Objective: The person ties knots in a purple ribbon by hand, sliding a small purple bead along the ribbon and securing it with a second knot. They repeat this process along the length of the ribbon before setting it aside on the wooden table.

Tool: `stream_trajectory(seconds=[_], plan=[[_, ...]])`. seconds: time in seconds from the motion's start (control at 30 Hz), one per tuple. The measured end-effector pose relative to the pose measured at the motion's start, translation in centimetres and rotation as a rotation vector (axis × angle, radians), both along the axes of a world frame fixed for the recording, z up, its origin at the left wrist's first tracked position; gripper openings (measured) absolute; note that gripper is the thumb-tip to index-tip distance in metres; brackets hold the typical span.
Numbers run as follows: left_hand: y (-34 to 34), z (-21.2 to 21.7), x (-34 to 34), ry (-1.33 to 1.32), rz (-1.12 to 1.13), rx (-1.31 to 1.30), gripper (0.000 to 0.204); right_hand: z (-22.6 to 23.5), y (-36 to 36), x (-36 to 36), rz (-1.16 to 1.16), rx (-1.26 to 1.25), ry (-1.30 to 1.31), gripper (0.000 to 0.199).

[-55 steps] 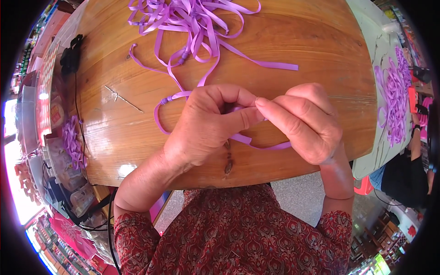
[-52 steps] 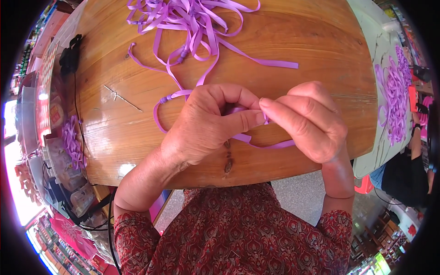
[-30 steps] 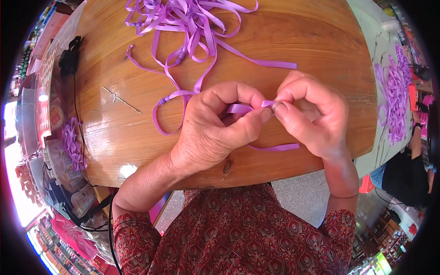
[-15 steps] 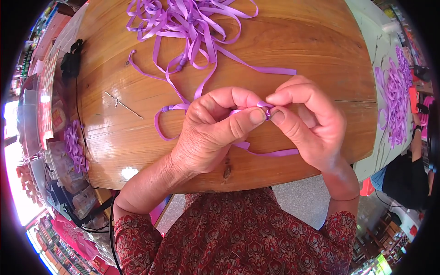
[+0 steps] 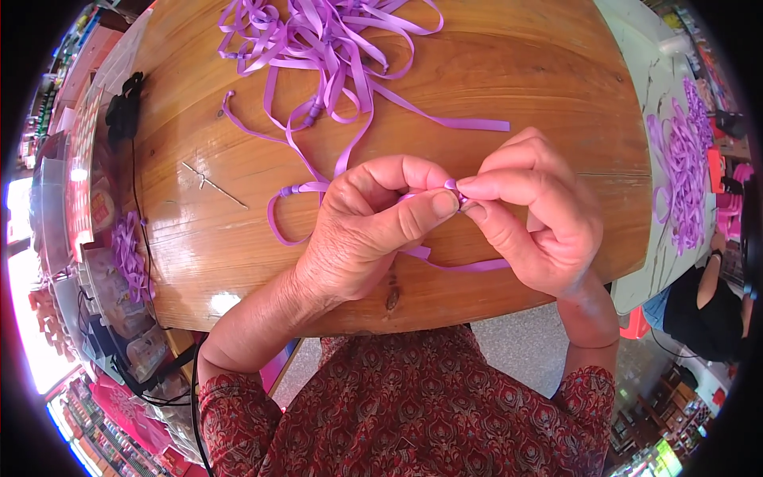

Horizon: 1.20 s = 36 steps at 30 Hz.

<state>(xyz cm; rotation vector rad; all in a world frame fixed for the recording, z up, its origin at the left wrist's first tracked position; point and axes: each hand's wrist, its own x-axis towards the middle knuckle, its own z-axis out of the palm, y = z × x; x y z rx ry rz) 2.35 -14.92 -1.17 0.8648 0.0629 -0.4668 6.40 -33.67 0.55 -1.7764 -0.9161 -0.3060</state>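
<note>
While left hand [image 5: 381, 219] pinches ribbon [image 5: 451, 184], right hand [image 5: 536, 215] clamps it just beside (fold or knot unclear), both grips closed; heaped ribbons [image 5: 334, 40] beyond, on desk [image 5: 548, 87].

"Shop or home?"
"Looks like a shop: rows of small, colourful goods [image 5: 95, 437] crowd the left rim."
"And the workshop feel?"
"Purple ribbons [image 5: 327, 40] heaped on the wooden surface [image 5: 517, 71]."
</note>
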Motion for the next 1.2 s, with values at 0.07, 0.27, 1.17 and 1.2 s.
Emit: stream_trajectory(seconds=[0.07, 0.27, 1.17, 1.2], plan=[[0.0, 0.1, 0.0, 0.023, -0.014, 0.013, 0.016, 0.0, -0.1, 0.1, -0.005, -0.012, -0.050, 0.020], [0.1, 0.1, 0.2, 0.042, -0.049, -0.005, 0.016, 0.1, -0.4, 0.2, 0.021, -0.067, -0.120, 0.022], [-0.2, 2.3, -0.8, -0.134, 0.058, 0.461, 0.008, -0.2, -1.0, -0.3, 0.104, 0.084, 0.295, 0.013], [-0.2, 2.3, -0.8, -0.134, 0.058, 0.461, 0.008, -0.3, -0.9, -0.4, 0.093, 0.099, 0.313, 0.013]])
